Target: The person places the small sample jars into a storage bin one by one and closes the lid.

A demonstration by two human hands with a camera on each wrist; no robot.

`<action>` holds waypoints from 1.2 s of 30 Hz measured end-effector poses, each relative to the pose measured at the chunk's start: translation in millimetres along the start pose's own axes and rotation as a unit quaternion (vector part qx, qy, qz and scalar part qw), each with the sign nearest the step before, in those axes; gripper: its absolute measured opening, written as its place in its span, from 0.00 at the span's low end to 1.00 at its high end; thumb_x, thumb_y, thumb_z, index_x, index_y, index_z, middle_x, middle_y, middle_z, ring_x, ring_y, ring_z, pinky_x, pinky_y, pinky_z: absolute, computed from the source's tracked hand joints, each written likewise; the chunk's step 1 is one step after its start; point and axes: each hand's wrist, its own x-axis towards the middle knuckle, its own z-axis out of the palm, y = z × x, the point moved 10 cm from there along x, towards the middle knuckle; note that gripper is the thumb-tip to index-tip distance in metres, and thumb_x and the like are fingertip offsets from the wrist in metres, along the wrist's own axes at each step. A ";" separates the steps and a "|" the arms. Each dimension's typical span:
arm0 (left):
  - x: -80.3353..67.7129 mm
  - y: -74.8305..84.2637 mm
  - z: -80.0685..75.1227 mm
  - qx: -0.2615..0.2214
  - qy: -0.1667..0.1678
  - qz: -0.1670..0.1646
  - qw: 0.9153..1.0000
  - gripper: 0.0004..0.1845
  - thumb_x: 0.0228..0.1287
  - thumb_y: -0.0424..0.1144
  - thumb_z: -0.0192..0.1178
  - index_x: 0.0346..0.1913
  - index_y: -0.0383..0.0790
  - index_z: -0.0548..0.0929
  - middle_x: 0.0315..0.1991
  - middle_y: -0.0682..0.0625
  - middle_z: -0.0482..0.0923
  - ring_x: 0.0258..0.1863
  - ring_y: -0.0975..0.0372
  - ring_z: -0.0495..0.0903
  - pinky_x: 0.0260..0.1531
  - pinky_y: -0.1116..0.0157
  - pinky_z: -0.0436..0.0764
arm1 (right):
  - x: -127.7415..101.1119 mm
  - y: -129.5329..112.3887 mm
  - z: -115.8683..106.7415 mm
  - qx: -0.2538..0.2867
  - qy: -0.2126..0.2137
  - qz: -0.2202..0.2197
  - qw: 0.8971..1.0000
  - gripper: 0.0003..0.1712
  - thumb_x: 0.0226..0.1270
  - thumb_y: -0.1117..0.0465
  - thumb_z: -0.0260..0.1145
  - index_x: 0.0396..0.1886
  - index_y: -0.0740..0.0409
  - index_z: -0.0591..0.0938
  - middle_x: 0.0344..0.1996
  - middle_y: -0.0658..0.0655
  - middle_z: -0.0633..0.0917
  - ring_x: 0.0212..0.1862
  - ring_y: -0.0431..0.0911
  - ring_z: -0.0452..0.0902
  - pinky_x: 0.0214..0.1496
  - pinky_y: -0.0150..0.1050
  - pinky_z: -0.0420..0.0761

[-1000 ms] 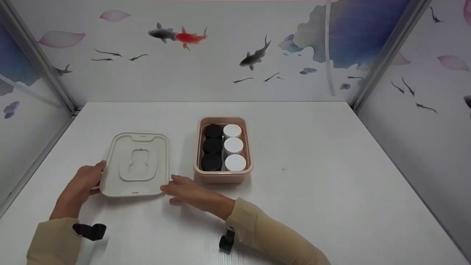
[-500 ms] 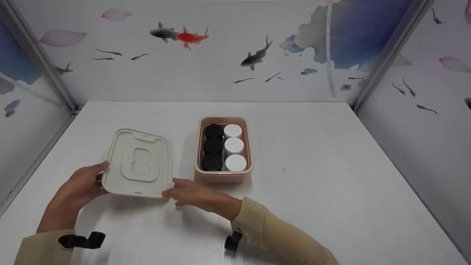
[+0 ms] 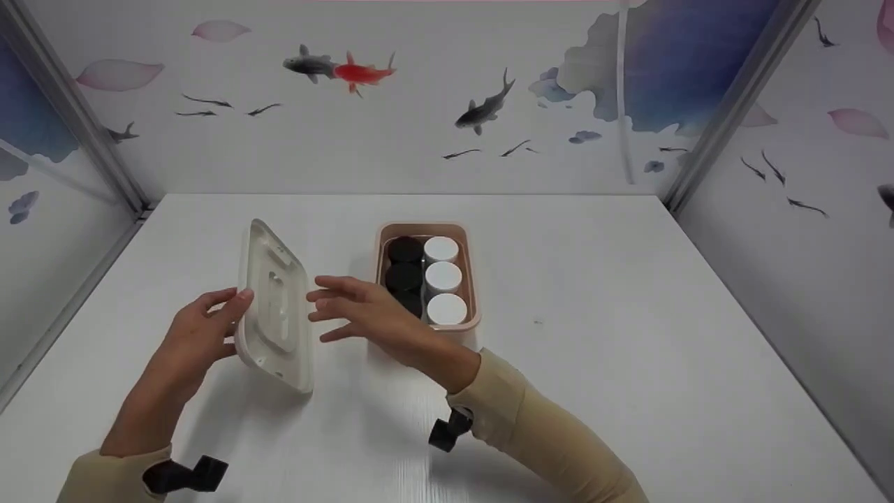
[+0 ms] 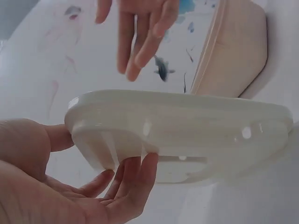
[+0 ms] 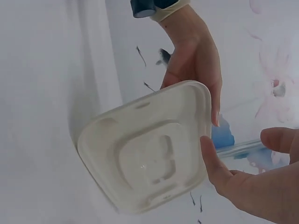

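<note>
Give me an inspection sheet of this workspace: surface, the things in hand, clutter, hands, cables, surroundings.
Surface: white table, bare around the work.
Things in hand: cream lid lifted and tilted on edge; open pink box holds three black-capped jars and three white-capped jars.
Clutter: nothing seen.
Hands: left hand grips the lid's left edge; right hand, fingers spread, is beside the lid's right face; contact unclear.
Cables: nothing seen.
Surroundings: walls with painted fish and petals.

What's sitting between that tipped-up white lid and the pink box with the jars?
In the head view, the person's right hand hovers open between the lid and the pink box; below it is bare white table.
</note>
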 end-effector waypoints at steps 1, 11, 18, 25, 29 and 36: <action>-2.8 5.9 2.1 0.013 0.018 0.003 1.000 0.47 0.74 0.65 0.45 0.79 0.32 0.49 0.72 0.29 0.63 0.66 0.43 0.74 0.59 0.57 0.85 | 0.3 -3.7 -2.5 0.005 0.007 -0.005 1.000 0.29 0.74 0.61 0.59 0.73 0.59 0.69 0.65 0.59 0.78 0.61 0.51 0.81 0.58 0.44 0.87; -25.5 56.2 37.7 0.106 0.128 0.079 0.983 0.38 0.73 0.60 0.54 0.73 0.36 0.63 0.58 0.34 0.76 0.56 0.46 0.79 0.49 0.52 0.87 | 5.9 -21.0 -24.1 0.020 0.041 -0.024 0.999 0.31 0.75 0.56 0.62 0.74 0.56 0.68 0.65 0.56 0.80 0.58 0.48 0.84 0.54 0.43 0.89; -34.1 75.5 71.4 0.175 0.167 0.131 0.962 0.31 0.71 0.48 0.62 0.67 0.32 0.69 0.51 0.33 0.77 0.49 0.46 0.82 0.46 0.49 0.88 | 8.2 -16.7 -37.1 0.004 0.080 0.000 0.997 0.34 0.70 0.54 0.68 0.73 0.53 0.70 0.63 0.55 0.81 0.55 0.47 0.85 0.50 0.44 0.90; -43.6 91.7 89.2 0.253 0.244 0.201 0.914 0.30 0.64 0.47 0.69 0.60 0.29 0.75 0.45 0.31 0.78 0.43 0.43 0.84 0.42 0.45 0.88 | 8.2 -7.9 -60.3 -0.001 0.144 0.010 0.990 0.29 0.64 0.60 0.73 0.65 0.51 0.78 0.52 0.54 0.88 0.47 0.47 0.88 0.46 0.43 0.91; -42.1 90.9 96.3 0.270 0.251 0.214 0.905 0.31 0.62 0.50 0.70 0.60 0.30 0.76 0.43 0.32 0.79 0.40 0.44 0.83 0.40 0.46 0.87 | 7.1 -2.9 -69.7 0.008 0.155 0.013 0.988 0.27 0.64 0.63 0.73 0.63 0.52 0.78 0.51 0.55 0.89 0.45 0.48 0.89 0.42 0.43 0.91; -21.8 75.5 92.7 0.203 0.190 0.163 0.947 0.30 0.76 0.55 0.51 0.67 0.35 0.72 0.54 0.34 0.75 0.51 0.44 0.78 0.50 0.44 0.81 | 2.8 -10.4 -88.4 0.013 0.157 -0.005 0.987 0.27 0.65 0.65 0.71 0.64 0.55 0.77 0.52 0.58 0.87 0.44 0.49 0.88 0.40 0.44 0.91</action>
